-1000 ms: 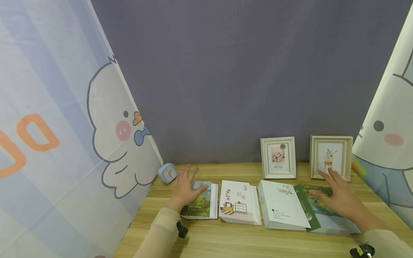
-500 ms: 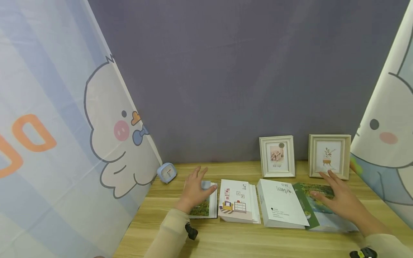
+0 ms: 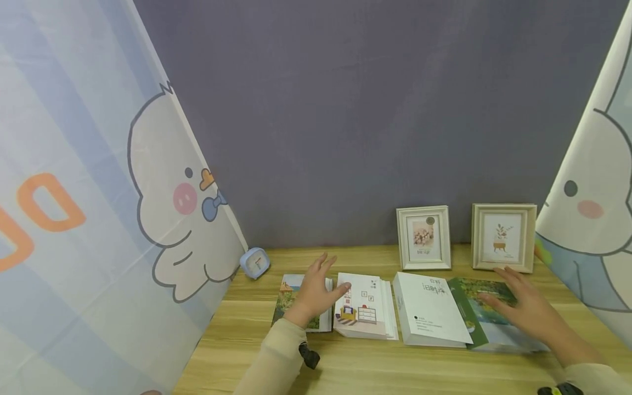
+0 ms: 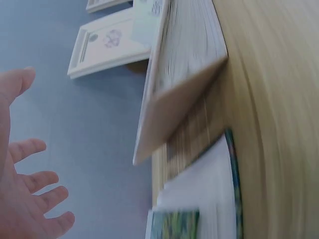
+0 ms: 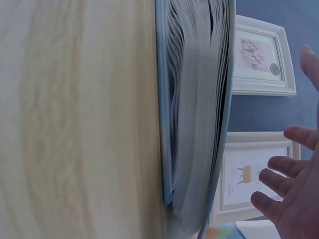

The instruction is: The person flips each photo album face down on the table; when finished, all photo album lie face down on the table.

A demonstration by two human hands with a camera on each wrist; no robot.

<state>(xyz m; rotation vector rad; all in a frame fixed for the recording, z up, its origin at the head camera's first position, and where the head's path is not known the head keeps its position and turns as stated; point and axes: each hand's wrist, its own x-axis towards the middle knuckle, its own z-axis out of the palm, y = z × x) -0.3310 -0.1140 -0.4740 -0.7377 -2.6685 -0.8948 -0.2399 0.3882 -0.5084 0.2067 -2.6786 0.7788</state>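
Head view records the left hand (image 3: pixel 316 296) and right hand (image 3: pixel 527 310) spread, gripping nothing, above four albums (image 3: pixel 434 315) laid flat across the table (image 3: pixel 365 370), presumably to show each face.

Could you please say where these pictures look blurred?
Left wrist view: table and leafy album smeared, left hand clearer; right wrist view: album pages sharper above, blurred at the bottom; head view: white album's small print too soft to read.

A curtained booth: a plain grey curtain (image 3: pixel 345 126) hangs behind the wood-grain table (image 3: pixel 370 365), a bird-print curtain (image 3: pixel 94 142) left of it, a cartoon-print curtain (image 3: pixel 597 164) right.
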